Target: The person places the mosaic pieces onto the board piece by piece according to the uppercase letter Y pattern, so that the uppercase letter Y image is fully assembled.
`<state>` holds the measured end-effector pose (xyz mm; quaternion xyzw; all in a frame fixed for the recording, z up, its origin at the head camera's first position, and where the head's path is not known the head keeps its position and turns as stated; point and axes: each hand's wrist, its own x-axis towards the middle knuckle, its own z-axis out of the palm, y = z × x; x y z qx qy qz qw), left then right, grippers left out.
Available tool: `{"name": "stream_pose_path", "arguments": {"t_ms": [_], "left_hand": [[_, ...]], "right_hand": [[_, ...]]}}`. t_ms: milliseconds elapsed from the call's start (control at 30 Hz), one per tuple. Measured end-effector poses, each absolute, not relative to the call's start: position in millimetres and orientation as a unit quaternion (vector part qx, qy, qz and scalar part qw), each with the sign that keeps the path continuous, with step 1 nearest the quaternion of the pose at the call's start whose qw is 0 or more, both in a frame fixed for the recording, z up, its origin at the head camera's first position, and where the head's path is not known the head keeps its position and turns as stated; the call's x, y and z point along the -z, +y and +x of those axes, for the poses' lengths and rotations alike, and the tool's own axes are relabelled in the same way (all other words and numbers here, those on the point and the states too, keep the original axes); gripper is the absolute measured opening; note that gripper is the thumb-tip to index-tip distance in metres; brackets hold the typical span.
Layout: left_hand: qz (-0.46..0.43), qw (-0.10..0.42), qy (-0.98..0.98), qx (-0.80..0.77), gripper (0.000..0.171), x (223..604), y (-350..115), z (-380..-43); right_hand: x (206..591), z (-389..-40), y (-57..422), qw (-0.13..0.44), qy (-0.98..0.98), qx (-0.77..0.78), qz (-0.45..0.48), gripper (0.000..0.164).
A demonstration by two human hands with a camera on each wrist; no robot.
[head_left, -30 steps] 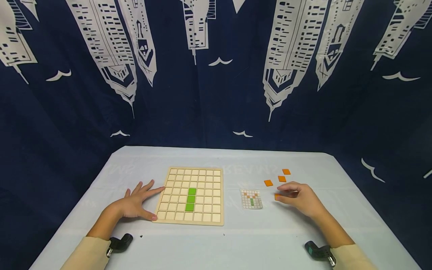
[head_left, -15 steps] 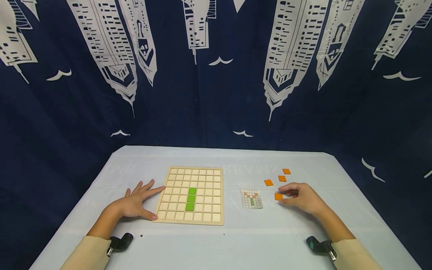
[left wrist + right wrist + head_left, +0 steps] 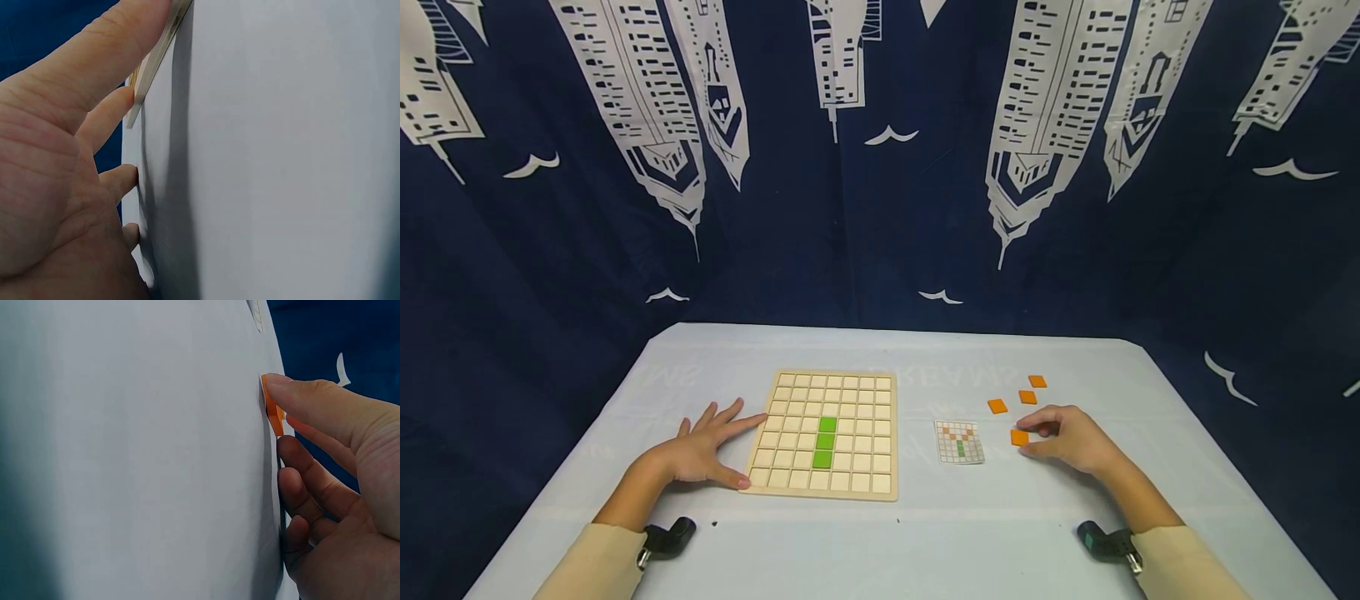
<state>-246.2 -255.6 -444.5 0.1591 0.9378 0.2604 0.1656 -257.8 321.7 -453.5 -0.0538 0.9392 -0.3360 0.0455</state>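
White table (image 3: 962,533) — right hand (image 3: 1064,439) pinches an orange tile (image 3: 1018,437) between fingertips (image 3: 279,384); spread left hand (image 3: 696,455) touches board (image 3: 861,442).

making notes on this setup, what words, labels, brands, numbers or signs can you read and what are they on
Perhaps "REAMS": pale letters on the white table, beyond the card; too faint to be sure.
Pale marks on the table, left of the board: too faint to read.
On the board, card, orange tiles and curtain: none readable.

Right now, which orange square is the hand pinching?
The orange square nearest the person: the right hand pinches it, while the other three lie untouched, farther back.
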Motion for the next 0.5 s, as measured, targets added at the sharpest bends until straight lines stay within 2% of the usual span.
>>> {"name": "stream_pose_path", "arguments": {"t_ms": [500], "left_hand": [[0.161, 0.167, 0.937, -0.261, 0.112, 445.3, -256.6, -246.4]], "right_hand": [[455.9, -262.3, 321.2, 0.057, 0.942, 0.327, -0.047, 0.037]]}}
